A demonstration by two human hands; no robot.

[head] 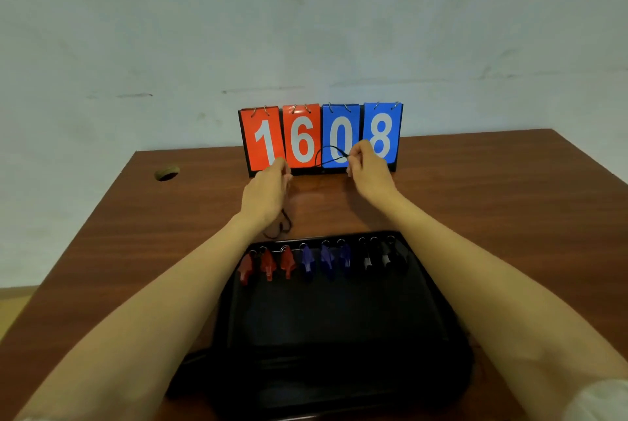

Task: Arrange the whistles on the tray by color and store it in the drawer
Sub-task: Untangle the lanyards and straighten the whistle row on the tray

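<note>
A black tray (333, 325) lies on the brown table in front of me. Along its far edge sits a row of whistles: three red whistles (267, 264) at the left, three blue whistles (327, 259) in the middle, three black whistles (384, 255) at the right. Beyond the tray, my right hand (368, 170) pinches a black cord (328, 153) that loops up in front of the scoreboard. My left hand (268, 191) is curled beside it, with more black cord (280, 227) trailing below its wrist onto the table; whether it grips the cord is hidden.
A flip scoreboard (321, 138) reading 1608 stands at the table's back edge, right behind both hands. A cable hole (167, 172) is at the table's far left. A pale wall rises behind the table (509, 203).
</note>
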